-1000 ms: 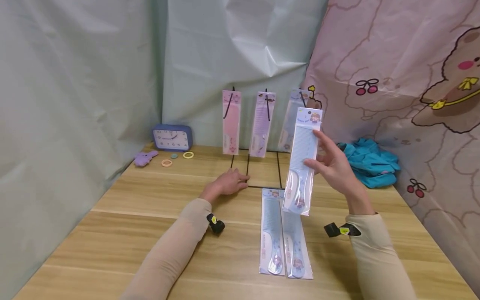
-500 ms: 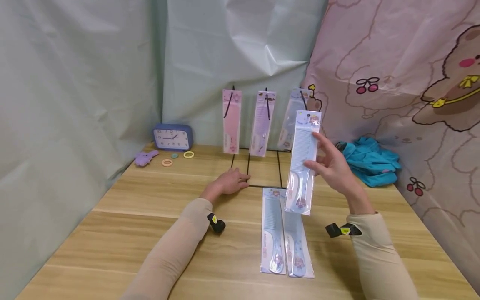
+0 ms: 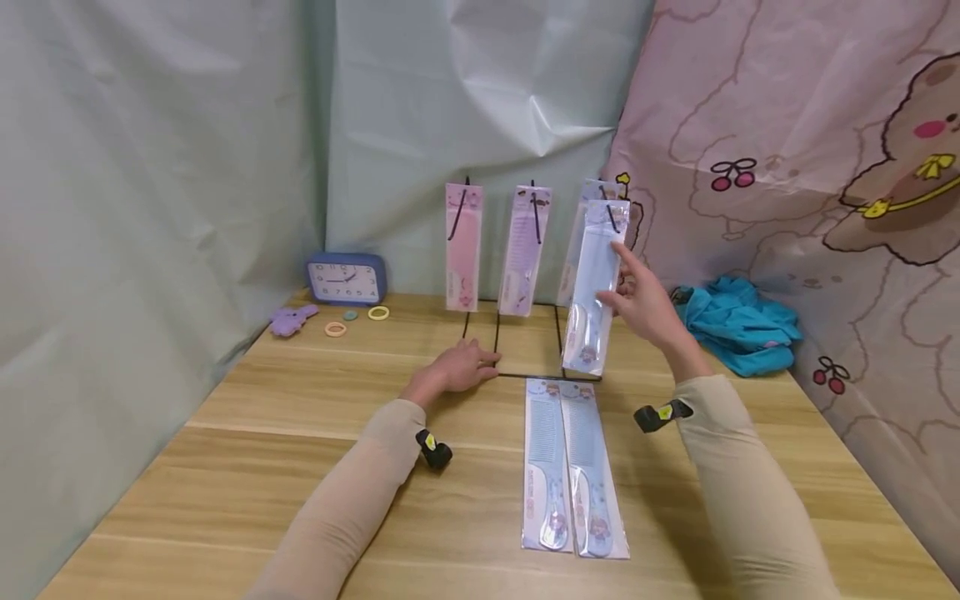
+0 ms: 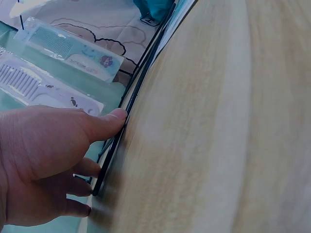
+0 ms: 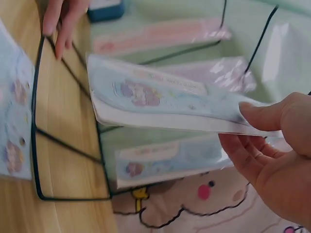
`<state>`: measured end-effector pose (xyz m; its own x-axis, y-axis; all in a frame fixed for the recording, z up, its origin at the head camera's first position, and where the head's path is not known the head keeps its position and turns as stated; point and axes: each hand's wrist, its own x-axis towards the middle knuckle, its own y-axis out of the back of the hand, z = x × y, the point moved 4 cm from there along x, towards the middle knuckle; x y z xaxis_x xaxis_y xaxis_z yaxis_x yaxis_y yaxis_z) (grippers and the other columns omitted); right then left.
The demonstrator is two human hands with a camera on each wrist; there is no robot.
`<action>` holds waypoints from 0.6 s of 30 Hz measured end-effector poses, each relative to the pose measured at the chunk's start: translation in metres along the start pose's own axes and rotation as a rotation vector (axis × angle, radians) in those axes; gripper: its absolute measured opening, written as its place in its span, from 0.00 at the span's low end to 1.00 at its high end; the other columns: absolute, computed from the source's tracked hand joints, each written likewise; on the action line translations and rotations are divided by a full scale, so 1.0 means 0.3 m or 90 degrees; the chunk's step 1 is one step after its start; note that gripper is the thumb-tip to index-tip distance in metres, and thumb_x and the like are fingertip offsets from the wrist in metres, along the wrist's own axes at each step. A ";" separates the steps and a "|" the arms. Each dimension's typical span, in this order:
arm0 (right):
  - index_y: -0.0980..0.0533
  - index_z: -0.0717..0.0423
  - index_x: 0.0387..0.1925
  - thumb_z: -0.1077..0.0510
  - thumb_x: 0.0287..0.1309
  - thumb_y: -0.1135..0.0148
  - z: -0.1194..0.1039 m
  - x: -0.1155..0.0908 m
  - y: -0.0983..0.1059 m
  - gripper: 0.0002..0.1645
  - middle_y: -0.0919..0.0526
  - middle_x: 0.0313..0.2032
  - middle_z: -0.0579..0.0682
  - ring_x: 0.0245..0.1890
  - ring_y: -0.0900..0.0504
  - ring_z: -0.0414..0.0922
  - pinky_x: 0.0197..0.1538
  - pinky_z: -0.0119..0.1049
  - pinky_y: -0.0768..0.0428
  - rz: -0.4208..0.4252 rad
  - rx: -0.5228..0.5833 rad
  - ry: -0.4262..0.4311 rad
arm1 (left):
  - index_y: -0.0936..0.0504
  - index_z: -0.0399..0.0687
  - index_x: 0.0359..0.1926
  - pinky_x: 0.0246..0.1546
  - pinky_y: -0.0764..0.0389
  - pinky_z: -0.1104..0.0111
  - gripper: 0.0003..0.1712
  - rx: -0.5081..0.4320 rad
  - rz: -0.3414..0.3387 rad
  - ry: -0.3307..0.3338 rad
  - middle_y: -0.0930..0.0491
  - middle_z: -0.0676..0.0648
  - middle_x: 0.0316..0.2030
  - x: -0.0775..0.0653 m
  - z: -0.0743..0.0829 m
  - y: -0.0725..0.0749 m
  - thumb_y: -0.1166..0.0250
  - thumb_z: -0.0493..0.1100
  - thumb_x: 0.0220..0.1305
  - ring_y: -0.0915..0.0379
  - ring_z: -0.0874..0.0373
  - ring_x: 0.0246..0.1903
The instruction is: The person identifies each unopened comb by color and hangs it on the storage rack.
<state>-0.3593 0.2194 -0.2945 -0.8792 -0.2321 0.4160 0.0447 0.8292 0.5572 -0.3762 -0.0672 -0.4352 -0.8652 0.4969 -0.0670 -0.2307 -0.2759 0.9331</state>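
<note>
My right hand [image 3: 643,302] pinches a packaged blue comb [image 5: 170,99] by its side edge, thumb on the front and fingers behind. The package hangs nearly upright at the right of a black wire rack [image 3: 517,376]; a hook's end shows in front of its top. Behind it, another packaged blue comb [image 5: 170,160] hangs on the rack. My left hand [image 3: 459,365] rests at the rack's front left corner, with the thumb [image 4: 114,124] against the base wire. Two more packaged blue combs [image 3: 546,467] lie side by side on the table before the rack.
A packaged pink comb [image 3: 462,250] and a packaged purple comb [image 3: 524,252] hang on the other hooks. At the back left stand a blue clock [image 3: 345,278], a purple toy-like piece [image 3: 292,320] and small rings [image 3: 378,313]. Crumpled teal cloth [image 3: 738,325] lies at the right.
My right hand has carried the packaged comb forward and slightly left to the rack's right hook, whose end now shows in front of the package. The left hand has stayed in place.
</note>
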 end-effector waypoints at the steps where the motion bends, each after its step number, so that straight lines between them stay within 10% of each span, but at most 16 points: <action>1: 0.52 0.48 0.80 0.69 0.66 0.40 0.009 0.023 0.001 0.49 0.31 0.52 0.64 0.39 0.23 0.54 0.33 0.35 0.16 -0.003 0.003 -0.006 | 0.29 0.55 0.71 0.71 0.44 0.45 0.27 0.002 -0.001 -0.002 0.42 0.30 0.72 0.000 -0.002 0.001 0.46 0.54 0.77 0.48 0.34 0.71; 18: 0.53 0.45 0.80 0.65 0.66 0.38 0.085 0.203 -0.011 0.50 0.31 0.52 0.66 0.48 0.25 0.53 0.36 0.28 0.19 -0.007 0.031 -0.081 | 0.30 0.56 0.72 0.72 0.47 0.45 0.27 0.015 -0.002 -0.008 0.44 0.29 0.72 0.010 -0.012 -0.006 0.47 0.56 0.77 0.51 0.33 0.72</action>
<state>-0.4251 0.2156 -0.2894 -0.9327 -0.1771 0.3140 0.0149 0.8513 0.5244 -0.3800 -0.0682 -0.4384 -0.8586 0.5085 -0.0658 -0.2233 -0.2553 0.9407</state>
